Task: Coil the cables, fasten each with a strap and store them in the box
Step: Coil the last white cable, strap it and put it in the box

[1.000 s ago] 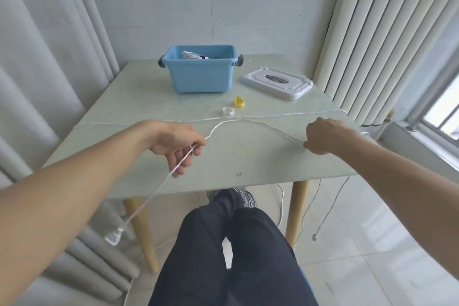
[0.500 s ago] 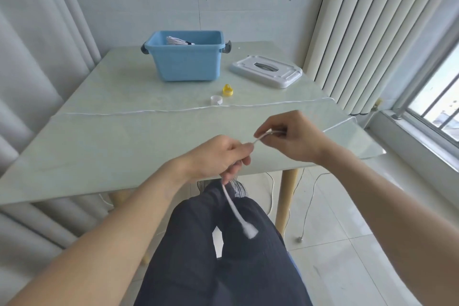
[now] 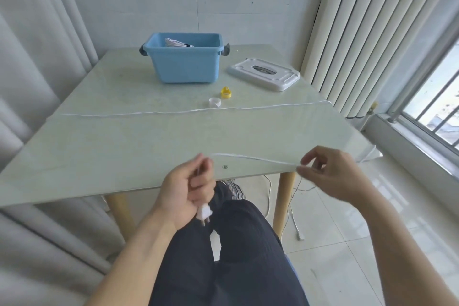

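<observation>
Room: a pale green table (image 3: 124,146) stands in a corner between grey curtains and vertical blinds, with a window at 3 o'clock.
Stored: the blue box (image 3: 185,62) sits at 12 o'clock on the table with a white bundle (image 3: 175,43) already inside, seemingly a finished cable.
Lid: the white lid (image 3: 263,73) lies off the box, just beside it at 1 o'clock.
Straps: a yellow strap roll (image 3: 226,92) and a white strap roll (image 3: 214,102) wait between the box and the near edge.
In hand: the left hand (image 3: 185,191) grips the white cable (image 3: 253,158) near its plug (image 3: 204,212), which hangs below the fist; the right hand (image 3: 332,174) pinches the same cable further along, at 3 o'clock from the left.
Waiting: a second cable (image 3: 154,113) lies straight across the table, untouched.
Progress: judged early to middling; the first loop is barely begun, and strapping and boxing two cables remain.
</observation>
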`<state>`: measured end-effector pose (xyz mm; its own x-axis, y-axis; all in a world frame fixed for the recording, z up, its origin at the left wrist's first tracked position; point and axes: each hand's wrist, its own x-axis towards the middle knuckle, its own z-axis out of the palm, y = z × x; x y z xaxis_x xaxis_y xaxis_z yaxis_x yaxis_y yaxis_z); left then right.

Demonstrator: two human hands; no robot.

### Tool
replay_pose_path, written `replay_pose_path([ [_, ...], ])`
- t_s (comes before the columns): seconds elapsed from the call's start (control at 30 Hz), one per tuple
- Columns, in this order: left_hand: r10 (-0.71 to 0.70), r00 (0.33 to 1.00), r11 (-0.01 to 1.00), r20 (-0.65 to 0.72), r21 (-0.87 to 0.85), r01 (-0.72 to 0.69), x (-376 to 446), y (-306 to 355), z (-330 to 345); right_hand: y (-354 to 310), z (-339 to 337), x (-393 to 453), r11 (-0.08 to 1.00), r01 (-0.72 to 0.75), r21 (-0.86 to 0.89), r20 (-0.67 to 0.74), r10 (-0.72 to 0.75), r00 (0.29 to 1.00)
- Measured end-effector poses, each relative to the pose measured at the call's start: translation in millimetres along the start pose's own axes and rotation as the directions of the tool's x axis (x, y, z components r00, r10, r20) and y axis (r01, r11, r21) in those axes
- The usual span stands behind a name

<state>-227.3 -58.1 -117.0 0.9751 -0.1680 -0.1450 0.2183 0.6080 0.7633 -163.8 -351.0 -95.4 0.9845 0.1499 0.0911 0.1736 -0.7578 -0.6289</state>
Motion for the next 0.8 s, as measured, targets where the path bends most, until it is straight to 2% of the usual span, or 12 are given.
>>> replay_pose_path([
  [0.03, 0.062, 0.997, 0.991, -0.045, -0.115, -0.067, 0, 3, 4, -3, 7, -10, 0.999, 0.036, 0.001, 0.058, -0.036, 0.998],
  [0.1, 0.176, 0.981, 0.959, -0.088, -0.209, -0.191, 0, 8, 13, -10, 24, -32, 0.994, 0.103, 0.021, 0.130, -0.105, 0.986],
  [0.17, 0.245, 0.964, 0.939, -0.101, -0.221, -0.261, -1, 11, 19, -16, 43, -51, 0.992, 0.118, 0.045, 0.200, -0.125, 0.972],
  [0.3, 0.301, 0.947, 0.934, -0.116, -0.163, -0.317, -4, 4, 25, -18, 74, -79, 0.990, 0.142, 0.023, 0.339, -0.142, 0.930],
  [0.33, 0.323, 0.939, 0.937, -0.120, -0.098, -0.335, -5, -2, 24, -21, 80, -85, 0.986, 0.169, 0.012, 0.361, -0.162, 0.918],
  [0.4, 0.388, 0.915, 0.914, -0.114, 0.177, -0.366, -8, -14, 22, -31, 86, -95, 0.971, 0.239, 0.028, 0.417, -0.228, 0.880],
  [0.47, 0.439, 0.897, 0.790, -0.057, 0.501, -0.354, -15, -26, 23, -41, 87, -105, 0.952, 0.300, 0.051, 0.460, -0.289, 0.839],
  [0.57, 0.324, 0.944, 0.608, 0.063, 0.750, -0.259, -27, -41, 25, -43, 83, -114, 0.933, 0.336, 0.129, 0.449, -0.357, 0.819],
  [0.63, 0.132, 0.988, 0.504, 0.078, 0.853, -0.135, -32, -52, 20, -36, 80, -114, 0.921, 0.343, 0.183, 0.412, -0.389, 0.824],
  [0.7, -0.070, 0.996, 0.386, 0.053, 0.922, -0.022, -37, -58, 14, -29, 76, -110, 0.916, 0.350, 0.195, 0.317, -0.397, 0.861],
  [0.73, -0.145, 0.989, 0.365, 0.041, 0.931, 0.015, -41, -61, 14, -27, 74, -109, 0.921, 0.341, 0.188, 0.260, -0.382, 0.887],
  [0.8, -0.206, 0.978, 0.387, 0.015, 0.920, 0.067, -48, -66, 18, -26, 69, -105, 0.938, 0.264, 0.226, 0.167, -0.304, 0.938],
])
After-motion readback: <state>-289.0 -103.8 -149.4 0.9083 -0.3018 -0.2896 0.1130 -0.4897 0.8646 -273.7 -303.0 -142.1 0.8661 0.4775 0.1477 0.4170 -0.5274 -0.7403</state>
